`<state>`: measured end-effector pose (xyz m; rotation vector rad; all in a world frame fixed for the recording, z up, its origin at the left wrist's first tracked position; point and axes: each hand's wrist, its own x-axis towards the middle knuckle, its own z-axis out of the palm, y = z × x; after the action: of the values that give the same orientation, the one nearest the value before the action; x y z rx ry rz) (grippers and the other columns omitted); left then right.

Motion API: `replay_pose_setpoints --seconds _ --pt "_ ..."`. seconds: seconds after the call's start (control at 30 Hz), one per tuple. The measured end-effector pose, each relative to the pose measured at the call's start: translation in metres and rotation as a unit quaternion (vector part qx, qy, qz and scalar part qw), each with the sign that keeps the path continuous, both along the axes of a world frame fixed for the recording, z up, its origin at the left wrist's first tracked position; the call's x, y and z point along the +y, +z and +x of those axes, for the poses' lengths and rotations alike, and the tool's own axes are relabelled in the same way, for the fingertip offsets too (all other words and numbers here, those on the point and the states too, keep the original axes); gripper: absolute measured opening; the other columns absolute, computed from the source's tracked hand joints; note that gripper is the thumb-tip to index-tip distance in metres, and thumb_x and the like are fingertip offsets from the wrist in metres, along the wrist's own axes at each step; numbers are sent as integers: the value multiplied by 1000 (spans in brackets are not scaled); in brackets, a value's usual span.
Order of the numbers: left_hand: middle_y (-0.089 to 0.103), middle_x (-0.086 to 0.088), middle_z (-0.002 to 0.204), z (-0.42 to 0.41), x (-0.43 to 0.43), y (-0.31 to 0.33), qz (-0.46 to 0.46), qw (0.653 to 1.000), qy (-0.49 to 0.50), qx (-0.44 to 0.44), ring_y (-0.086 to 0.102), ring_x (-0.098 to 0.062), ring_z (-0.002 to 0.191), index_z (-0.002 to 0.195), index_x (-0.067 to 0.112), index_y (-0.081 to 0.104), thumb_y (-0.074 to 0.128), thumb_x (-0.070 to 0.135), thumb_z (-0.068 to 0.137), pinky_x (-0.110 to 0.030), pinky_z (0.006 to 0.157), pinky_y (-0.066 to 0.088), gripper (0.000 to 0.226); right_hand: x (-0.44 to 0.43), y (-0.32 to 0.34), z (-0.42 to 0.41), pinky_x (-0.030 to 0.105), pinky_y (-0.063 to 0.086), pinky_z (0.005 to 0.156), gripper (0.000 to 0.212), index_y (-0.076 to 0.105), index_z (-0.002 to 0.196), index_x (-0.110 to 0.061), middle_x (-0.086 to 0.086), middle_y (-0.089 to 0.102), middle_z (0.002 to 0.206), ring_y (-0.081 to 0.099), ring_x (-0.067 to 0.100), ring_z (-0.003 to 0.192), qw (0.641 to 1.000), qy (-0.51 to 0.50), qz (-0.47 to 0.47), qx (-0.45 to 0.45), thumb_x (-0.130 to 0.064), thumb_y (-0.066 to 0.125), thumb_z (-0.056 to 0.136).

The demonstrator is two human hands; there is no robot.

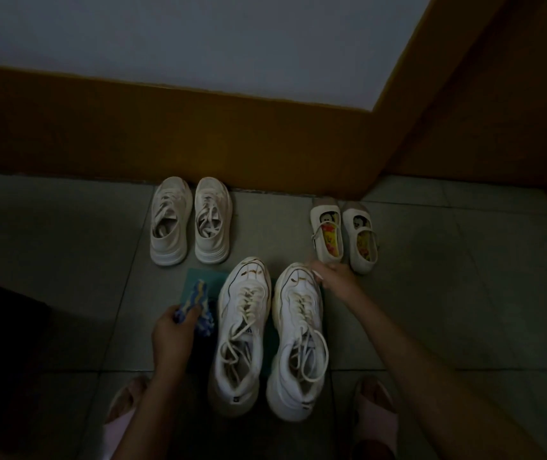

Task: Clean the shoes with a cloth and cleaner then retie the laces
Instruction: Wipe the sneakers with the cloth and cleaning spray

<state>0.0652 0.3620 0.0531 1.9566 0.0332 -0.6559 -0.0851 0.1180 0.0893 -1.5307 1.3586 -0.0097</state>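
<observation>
Two white chunky sneakers stand side by side on a teal mat (195, 280), toes pointing away from me: the left sneaker (240, 333) and the right sneaker (298, 346). Both have loose cream laces. My left hand (172, 330) grips a blue, white and yellow cloth (199, 310) just left of the left sneaker. My right hand (330, 277) holds the toe of the right sneaker from its right side, fingers curled over the edge.
A second pair of white sneakers (190, 220) stands by the brown skirting wall (199, 137). A small pair of strap shoes (345, 235) with cartoon insoles sits at the right. Grey floor tiles (66, 244) spread around. My feet in pink slippers (122, 413) flank the sneakers.
</observation>
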Motion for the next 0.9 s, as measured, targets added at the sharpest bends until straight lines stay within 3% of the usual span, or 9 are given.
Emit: replay_pose_setpoints --seconds 0.13,0.23,0.3,0.37,0.43,0.57,0.7,0.8,0.9 --pt "60 -12 72 0 1 0 1 1000 5 8 57 -23 73 73 14 56 63 14 85 -34 70 43 15 -2 -5 -8 37 45 75 41 65 77 -11 12 64 80 61 29 79 998 -18 -49 16 -51 56 81" --pt "62 -14 76 2 4 -4 7 1000 7 14 59 -24 76 71 17 56 64 16 85 -39 74 47 17 -1 5 -4 30 47 68 47 63 106 5 22 65 107 62 34 92 998 -50 22 -44 -39 59 88" --pt "62 -15 77 2 5 -5 9 1000 6 17 60 -25 77 74 15 57 65 16 85 -41 76 49 13 -1 7 -2 24 40 60 35 66 95 -2 19 64 96 61 25 78 998 -29 40 -45 -36 59 89" --pt "62 -15 74 1 5 -4 9 1000 4 15 60 -25 75 70 17 57 65 16 84 -41 75 49 16 -1 2 -2 30 42 67 35 65 80 -8 12 61 83 57 22 71 999 -28 -2 -18 -41 56 87" --pt "62 -15 72 0 4 -2 5 1000 0 15 59 -24 72 69 17 57 64 14 85 -38 71 46 18 -2 1 -3 38 47 74 40 66 81 -7 11 62 81 59 26 76 998 -56 -33 -21 -45 56 84" --pt "64 -17 75 -1 5 1 8 1000 -9 10 60 -24 71 75 8 61 63 15 85 -33 69 44 12 -4 9 -6 26 40 63 32 63 89 -11 4 60 80 53 16 72 996 -70 21 -45 -42 58 87" --pt "65 -17 75 -1 6 0 12 1000 -8 11 62 -26 73 74 13 60 65 17 84 -40 72 49 12 -3 -2 -16 39 48 84 30 62 70 -18 9 67 86 61 25 81 999 -37 -27 -7 -44 57 85" --pt "62 -12 70 -2 5 3 12 1000 -6 11 59 -24 71 67 18 56 65 15 85 -36 70 46 20 2 2 -13 39 49 88 25 63 77 -17 17 68 100 63 28 92 997 -60 -2 -47 -40 61 86" --pt "60 -10 66 -1 5 4 14 1000 1 18 58 -23 70 65 18 55 64 14 85 -39 71 46 22 3 3 -9 31 45 73 47 68 88 -1 10 63 83 60 23 80 999 -17 11 -40 -48 64 80"
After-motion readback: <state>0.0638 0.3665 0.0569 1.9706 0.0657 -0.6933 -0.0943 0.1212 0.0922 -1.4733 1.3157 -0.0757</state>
